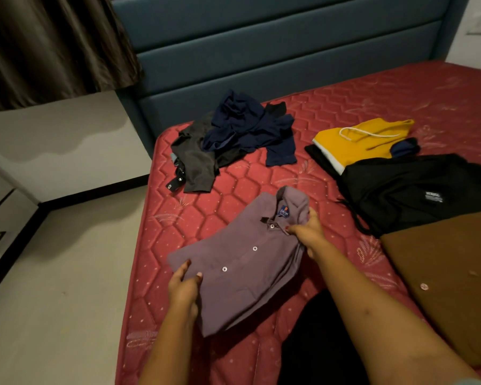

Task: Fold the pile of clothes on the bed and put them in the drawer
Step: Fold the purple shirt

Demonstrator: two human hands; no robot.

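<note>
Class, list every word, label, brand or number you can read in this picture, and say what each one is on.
No text here can be read.
Neck label of the purple shirt: blue with an orange mark, script too small to read.
White print on the black garment: blurred, unreadable.
Black tag by the grey garment: white mark, too small to read.

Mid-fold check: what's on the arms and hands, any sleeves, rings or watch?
Both forearms are bare; no watch, ring or bracelet shows. The right hand has a red painted nail; the left hand, a pale thumbnail. A grey-blue sleeve edge may show bottom right.
</note>
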